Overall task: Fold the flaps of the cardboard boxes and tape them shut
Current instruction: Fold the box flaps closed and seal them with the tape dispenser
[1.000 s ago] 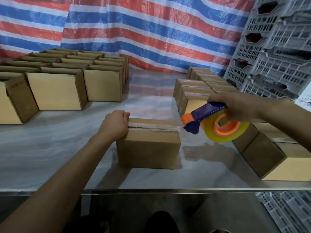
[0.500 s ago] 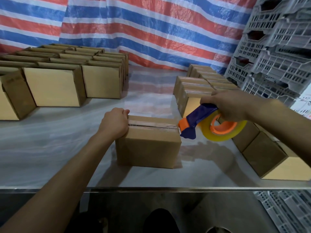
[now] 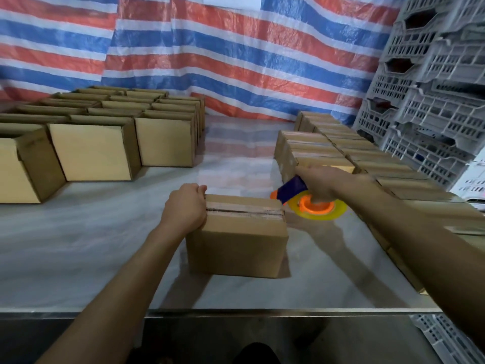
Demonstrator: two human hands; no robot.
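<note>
A closed cardboard box [image 3: 237, 245] stands on the table near its front edge, with a strip of clear tape along its top seam. My left hand [image 3: 185, 210] grips the box's left top edge, fingers curled over it. My right hand [image 3: 324, 183] holds a tape dispenser [image 3: 309, 200] with a blue and orange body and a yellow roll. The dispenser lies low and flat just past the box's right top corner.
Rows of open-topped boxes [image 3: 97, 151] fill the table's left side. Taped boxes [image 3: 328, 151] line the right side, running toward me. Grey plastic crates [image 3: 433, 101] are stacked at the far right. A striped tarp [image 3: 236, 56] hangs behind. The table [image 3: 78, 258] has a metal front rim.
My right hand has swung the dispenser down and back from the box's right end, tilting the roll flat. My left hand has stayed on the box.
</note>
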